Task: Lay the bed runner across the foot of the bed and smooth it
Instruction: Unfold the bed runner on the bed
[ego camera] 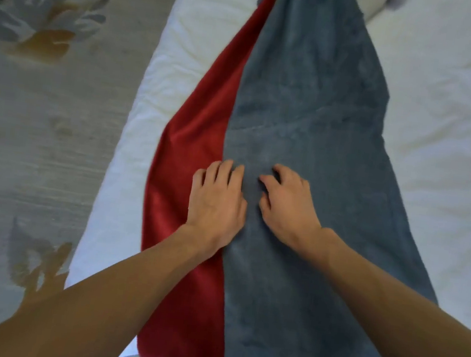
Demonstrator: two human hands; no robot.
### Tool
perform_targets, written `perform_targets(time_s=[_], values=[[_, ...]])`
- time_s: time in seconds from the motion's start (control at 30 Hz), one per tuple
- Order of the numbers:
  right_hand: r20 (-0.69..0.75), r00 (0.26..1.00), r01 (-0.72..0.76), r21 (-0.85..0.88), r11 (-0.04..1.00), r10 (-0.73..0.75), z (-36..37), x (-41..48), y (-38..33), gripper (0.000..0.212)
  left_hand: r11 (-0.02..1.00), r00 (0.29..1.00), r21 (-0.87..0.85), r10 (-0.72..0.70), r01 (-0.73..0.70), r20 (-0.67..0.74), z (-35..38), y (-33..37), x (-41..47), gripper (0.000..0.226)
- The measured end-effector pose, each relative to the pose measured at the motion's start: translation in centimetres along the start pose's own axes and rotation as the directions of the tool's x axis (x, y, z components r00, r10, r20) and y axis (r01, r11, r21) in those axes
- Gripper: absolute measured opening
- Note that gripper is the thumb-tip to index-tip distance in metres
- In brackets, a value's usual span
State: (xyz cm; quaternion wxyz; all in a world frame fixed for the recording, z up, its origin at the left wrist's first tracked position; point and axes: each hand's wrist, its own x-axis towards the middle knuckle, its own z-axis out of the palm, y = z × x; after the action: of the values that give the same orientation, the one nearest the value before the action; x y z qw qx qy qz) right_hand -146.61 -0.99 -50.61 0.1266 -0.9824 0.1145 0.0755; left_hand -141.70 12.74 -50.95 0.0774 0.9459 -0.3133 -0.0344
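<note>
The bed runner lies lengthwise down the middle of the view on the white bed. Its grey-blue top layer covers most of it, and a red layer shows along the left edge. My left hand rests palm down where red meets grey, fingers fairly straight. My right hand lies beside it on the grey cloth with its fingers bent and their tips digging into the fabric. The two hands are nearly touching. Faint creases cross the grey cloth above them.
The bed's left edge runs diagonally, and beyond it is a pale floor rug with flower patterns. A white rounded object and a dark item sit at the runner's far end.
</note>
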Motion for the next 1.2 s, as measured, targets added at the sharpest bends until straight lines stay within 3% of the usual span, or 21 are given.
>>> perform_targets(time_s=[0.23,0.33,0.43,0.5,0.67,0.83,0.97,1.07,1.2], values=[[-0.099,0.948,-0.305,-0.027,0.952,0.301,0.1,-6.2,8.0,0.032,0.981,0.973,-0.027,0.195,-0.193,0.126,2.5,7.2,0.0,0.068],[-0.195,0.838,-0.53,-0.065,0.846,0.51,-0.3,-9.3,11.9,0.028,0.958,0.938,-0.046,0.286,-0.283,0.198,3.9,10.5,-0.1,0.066],[-0.162,0.711,-0.698,-0.047,0.714,0.684,-0.5,-12.1,15.4,0.029,0.945,0.905,-0.012,0.317,-0.327,0.283,5.5,13.3,-0.4,0.066],[-0.113,0.706,-0.705,-0.016,0.709,0.699,-0.2,-13.2,16.9,0.026,0.949,0.901,0.019,0.294,-0.316,0.318,6.5,14.8,-0.7,0.069],[-0.111,0.772,-0.603,0.179,0.777,0.625,0.6,-14.5,18.0,0.014,0.941,0.912,0.085,0.293,-0.329,0.288,7.4,15.9,-1.2,0.07],[-0.117,0.801,-0.582,0.081,0.809,0.587,1.4,-16.6,19.0,0.019,0.926,0.905,0.091,0.334,-0.368,0.263,7.5,16.9,-1.9,0.069],[-0.189,0.768,-0.607,0.093,0.79,0.612,1.6,-18.9,21.0,0.021,0.907,0.887,0.082,0.38,-0.413,0.262,8.3,19.7,-3.1,0.07],[-0.163,0.685,-0.67,0.243,0.702,0.71,1.4,-20.0,21.7,0.035,0.912,0.895,0.092,0.367,-0.4,0.254,8.7,20.5,-3.4,0.069],[-0.088,0.715,-0.592,0.452,0.667,0.694,2.2,-22.3,21.2,0.045,0.912,0.895,0.088,0.37,-0.402,0.249,8.9,20.3,-3.4,0.068]])
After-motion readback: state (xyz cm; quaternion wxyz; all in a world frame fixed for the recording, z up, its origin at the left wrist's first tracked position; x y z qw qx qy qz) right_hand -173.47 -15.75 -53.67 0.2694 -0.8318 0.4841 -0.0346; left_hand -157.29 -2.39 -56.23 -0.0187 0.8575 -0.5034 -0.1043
